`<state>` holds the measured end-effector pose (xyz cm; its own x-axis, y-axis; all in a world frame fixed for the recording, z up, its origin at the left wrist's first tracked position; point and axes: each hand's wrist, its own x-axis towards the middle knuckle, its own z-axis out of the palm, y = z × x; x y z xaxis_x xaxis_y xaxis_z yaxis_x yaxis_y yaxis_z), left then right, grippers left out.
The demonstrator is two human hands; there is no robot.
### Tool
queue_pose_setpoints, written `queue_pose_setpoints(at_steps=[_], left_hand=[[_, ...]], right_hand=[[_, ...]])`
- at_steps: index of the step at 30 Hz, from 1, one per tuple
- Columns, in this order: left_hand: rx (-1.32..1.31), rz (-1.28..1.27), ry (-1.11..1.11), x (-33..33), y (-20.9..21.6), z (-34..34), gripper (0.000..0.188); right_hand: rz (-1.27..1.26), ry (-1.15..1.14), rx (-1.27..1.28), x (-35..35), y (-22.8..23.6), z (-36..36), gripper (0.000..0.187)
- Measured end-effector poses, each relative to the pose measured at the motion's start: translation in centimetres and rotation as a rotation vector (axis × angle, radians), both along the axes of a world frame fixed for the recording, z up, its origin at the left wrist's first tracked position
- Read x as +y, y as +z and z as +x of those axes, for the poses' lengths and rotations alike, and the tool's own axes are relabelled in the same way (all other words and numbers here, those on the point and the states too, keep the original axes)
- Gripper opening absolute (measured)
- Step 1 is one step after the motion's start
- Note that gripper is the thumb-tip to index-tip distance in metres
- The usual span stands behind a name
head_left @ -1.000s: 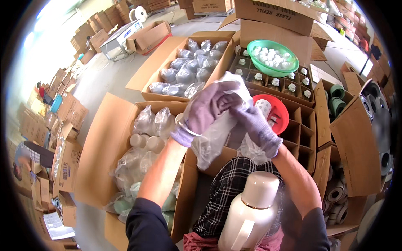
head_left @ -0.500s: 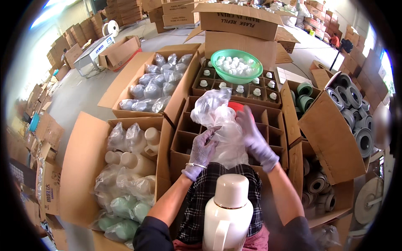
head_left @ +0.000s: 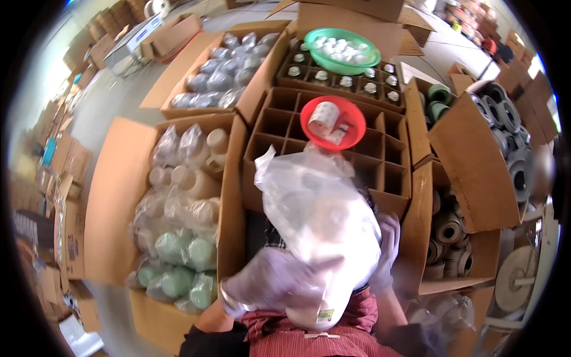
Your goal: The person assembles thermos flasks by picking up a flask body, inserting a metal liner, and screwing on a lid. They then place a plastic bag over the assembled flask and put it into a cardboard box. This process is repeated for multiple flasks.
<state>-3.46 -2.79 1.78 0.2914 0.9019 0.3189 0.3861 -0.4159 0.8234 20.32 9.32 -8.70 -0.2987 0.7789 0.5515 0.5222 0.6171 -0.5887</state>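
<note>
A white vacuum flask [head_left: 315, 306] lies tilted over my lap, its base end toward me with a small label on it. A clear plastic bag [head_left: 297, 184] covers its far part, and the bag's loose corner sticks up at the left. My left hand [head_left: 270, 279], in a grey glove, is at the flask's left side; motion smears its fingers. My right hand [head_left: 386, 250], gloved too, grips the right side of the bagged flask, with its fingers partly hidden.
A red bowl [head_left: 332, 143] with a paper roll sits on a divided carton [head_left: 279, 122]. Behind it, a green basin [head_left: 342, 66] of white caps rests over bottles. Left cartons hold bagged flasks [head_left: 202, 253] and wrapped bottles [head_left: 220, 80]; right cartons hold ring-shaped parts [head_left: 449, 232].
The flask has gone from upright to tilted, and the plastic bag is now over it. Both hands have come down toward my lap. The view has shifted, uncovering the red bowl.
</note>
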Motion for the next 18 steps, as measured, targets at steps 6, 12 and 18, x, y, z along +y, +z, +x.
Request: queue_pose_setpoints(at_steps=[6, 12, 18], left_hand=[[0.572, 0.296, 0.162, -6.1, -1.7, 5.8, 0.051], [0.416, 0.2, 0.006, -11.8, -8.0, 4.7, 0.044], [-0.04, -0.069, 0.525, -12.4, -6.3, 1.2, 0.024]], right_hand=[[0.212, 0.185, -0.275, -4.6, -3.4, 4.3, 0.034], [0.176, 0.622, -0.438, -10.8, -2.0, 8.2, 0.027], [0.101, 0.904, -0.499, -12.0, -3.9, 11.6, 0.025]])
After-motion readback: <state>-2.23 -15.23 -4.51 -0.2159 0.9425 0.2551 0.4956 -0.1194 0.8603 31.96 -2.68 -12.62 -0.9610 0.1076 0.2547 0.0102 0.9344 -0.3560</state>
